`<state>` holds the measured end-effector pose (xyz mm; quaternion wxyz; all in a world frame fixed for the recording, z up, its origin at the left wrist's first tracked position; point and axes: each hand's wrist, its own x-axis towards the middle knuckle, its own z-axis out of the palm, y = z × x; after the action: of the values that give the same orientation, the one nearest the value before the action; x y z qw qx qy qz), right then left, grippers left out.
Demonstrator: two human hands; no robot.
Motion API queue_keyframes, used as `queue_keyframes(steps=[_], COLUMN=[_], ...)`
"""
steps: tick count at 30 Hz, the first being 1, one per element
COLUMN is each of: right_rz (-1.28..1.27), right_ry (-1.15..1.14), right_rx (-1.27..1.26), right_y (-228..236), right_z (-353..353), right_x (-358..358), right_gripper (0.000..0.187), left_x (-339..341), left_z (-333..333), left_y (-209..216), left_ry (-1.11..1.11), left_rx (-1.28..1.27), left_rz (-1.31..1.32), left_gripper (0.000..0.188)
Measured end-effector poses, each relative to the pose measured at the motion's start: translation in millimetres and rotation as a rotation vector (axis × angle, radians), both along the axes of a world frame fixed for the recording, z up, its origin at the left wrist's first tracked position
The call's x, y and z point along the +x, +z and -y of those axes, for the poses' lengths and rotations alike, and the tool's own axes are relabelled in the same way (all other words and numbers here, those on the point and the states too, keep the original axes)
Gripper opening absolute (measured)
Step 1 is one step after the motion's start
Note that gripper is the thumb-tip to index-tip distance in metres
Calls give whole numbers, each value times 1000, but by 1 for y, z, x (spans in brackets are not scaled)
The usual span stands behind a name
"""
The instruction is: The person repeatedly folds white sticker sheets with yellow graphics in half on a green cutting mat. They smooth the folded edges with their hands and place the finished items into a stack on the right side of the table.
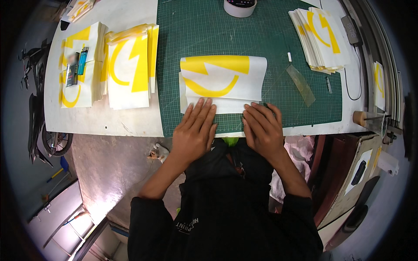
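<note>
A white sheet with yellow printed shapes (226, 78) lies on the green cutting mat (209, 35), its far side curved over in a fold toward me. The loose edge of the fold lies over a plain white strip along the near side. My left hand (196, 126) rests flat on the sheet's near left part, fingers stretched out and close together. At the near right corner, my right hand (264, 126) presses down with extended fingers. Neither hand grips anything. To the right of the sheet lie a clear ruler (301, 86) and a small white piece (289, 57).
Stacks of yellow-and-white printed pieces stand at the left (128, 74) and far right (320, 39). A blue lighter (82, 61) and a dark pack (72, 69) lie on the leftmost stack. A tape roll (240, 8) sits at the back. A cat (159, 152) is on the floor.
</note>
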<state>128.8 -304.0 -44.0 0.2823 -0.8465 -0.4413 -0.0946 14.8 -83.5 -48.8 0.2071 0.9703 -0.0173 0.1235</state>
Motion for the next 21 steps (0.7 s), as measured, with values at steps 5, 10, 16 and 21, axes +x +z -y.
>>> queue_keyframes(steps=[5,10,16,21], right_rz=[53,-9,61,-35], right_ry=[-92,-1,-127,-132], right_rx=[-73,-2,-122,-19], right_y=[-2,-13,-9,2], right_z=[-1,-61,28,26], right_x=[-19,-63,-23,-17], right_gripper=[27,32,33,32], left_x=[-12,-11,-13,3], left_z=[-10,-9,-5,30], left_y=[2,5,4,7], left_ry=[-45,-31,-5,47], left_rx=[36,60,73,4], left_rz=[-118,-140,-144,-92], left_gripper=[62,58,58,61])
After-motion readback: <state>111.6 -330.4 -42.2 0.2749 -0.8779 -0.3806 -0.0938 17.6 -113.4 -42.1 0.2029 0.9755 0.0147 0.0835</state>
